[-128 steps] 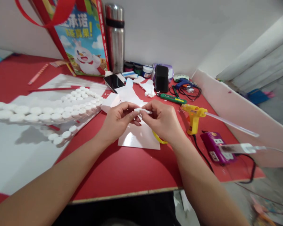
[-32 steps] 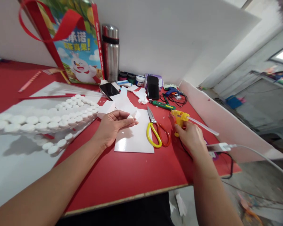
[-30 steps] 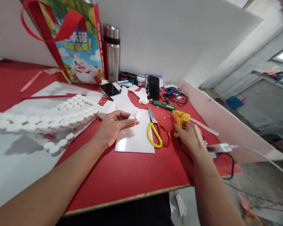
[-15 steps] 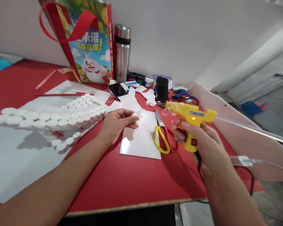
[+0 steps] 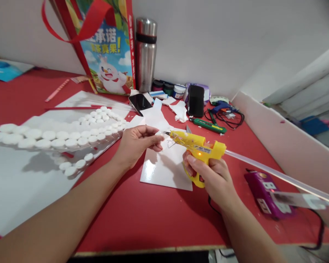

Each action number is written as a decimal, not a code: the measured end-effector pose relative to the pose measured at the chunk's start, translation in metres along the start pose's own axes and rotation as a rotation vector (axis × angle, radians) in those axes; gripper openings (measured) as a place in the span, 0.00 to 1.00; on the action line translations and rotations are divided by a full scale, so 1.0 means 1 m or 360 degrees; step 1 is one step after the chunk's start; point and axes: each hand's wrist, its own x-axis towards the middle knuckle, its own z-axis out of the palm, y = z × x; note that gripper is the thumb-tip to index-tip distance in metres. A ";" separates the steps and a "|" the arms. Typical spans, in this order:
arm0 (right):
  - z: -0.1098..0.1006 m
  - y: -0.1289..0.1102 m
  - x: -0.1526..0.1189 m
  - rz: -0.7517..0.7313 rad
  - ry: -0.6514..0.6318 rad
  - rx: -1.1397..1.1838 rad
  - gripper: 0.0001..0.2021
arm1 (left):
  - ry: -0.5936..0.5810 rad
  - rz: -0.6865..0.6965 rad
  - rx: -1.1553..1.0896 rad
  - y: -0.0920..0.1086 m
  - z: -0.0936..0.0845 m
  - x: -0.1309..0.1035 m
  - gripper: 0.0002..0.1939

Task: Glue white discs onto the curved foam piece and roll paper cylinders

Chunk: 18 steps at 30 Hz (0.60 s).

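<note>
The red table (image 5: 142, 215) meets a pale wall (image 5: 208, 44) at its far side; a low panel (image 5: 285, 146) runs along the right. At far left stand the bag (image 5: 109, 65) and flask (image 5: 146, 54), with jars (image 5: 168, 90) to their right. Left, a white board (image 5: 11, 182) lies beneath rows of white discs (image 5: 57, 138). The green cutter (image 5: 208, 125) lies far right of the white card (image 5: 156, 173), and a purple box (image 5: 268, 197) lies near right.

The left hand (image 5: 138, 144) has its thumb and fingers narrowed on a small white piece (image 5: 159, 134), above the card. The right hand (image 5: 214, 177) is wrapped around the handle of the glue gun (image 5: 190, 140), its light glowing; whether the nozzle touches the piece cannot be told. Compared with half a second earlier, the gun has moved left, bringing its nozzle to the piece, and now hides most of the scissors (image 5: 188, 129).

The card's near edge is well apart from the table's near edge, with red surface between. The glue stick (image 5: 263, 166) projects from the gun's rear toward the right, passing above the far side of the purple box.
</note>
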 end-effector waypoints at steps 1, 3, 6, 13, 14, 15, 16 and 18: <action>-0.001 0.001 0.000 0.0000 0.0003 -0.0037 0.15 | -0.0010 0.0002 0.0015 -0.001 0.000 0.000 0.17; -0.002 0.003 0.000 -0.0006 0.0021 -0.0094 0.15 | -0.0026 0.0012 0.0039 -0.002 -0.001 -0.001 0.17; -0.003 0.005 0.000 -0.0014 0.0038 -0.0155 0.16 | -0.0036 0.0023 0.0051 -0.004 -0.002 -0.001 0.17; -0.002 0.006 0.001 -0.0087 0.0028 -0.0288 0.16 | -0.0048 0.0027 0.0047 -0.005 -0.002 0.000 0.17; -0.002 0.006 0.001 -0.0089 0.0027 -0.0297 0.16 | -0.0050 0.0026 0.0039 -0.005 -0.002 0.000 0.17; -0.002 0.005 0.001 -0.0090 0.0025 -0.0303 0.17 | -0.0051 0.0023 0.0031 -0.005 -0.002 0.000 0.17; -0.002 0.005 0.000 -0.0087 0.0024 -0.0307 0.17 | -0.0048 0.0019 0.0020 -0.005 -0.001 0.000 0.17; -0.002 0.005 -0.001 -0.0082 0.0026 -0.0306 0.17 | -0.0035 0.0008 -0.0004 -0.004 -0.001 0.000 0.16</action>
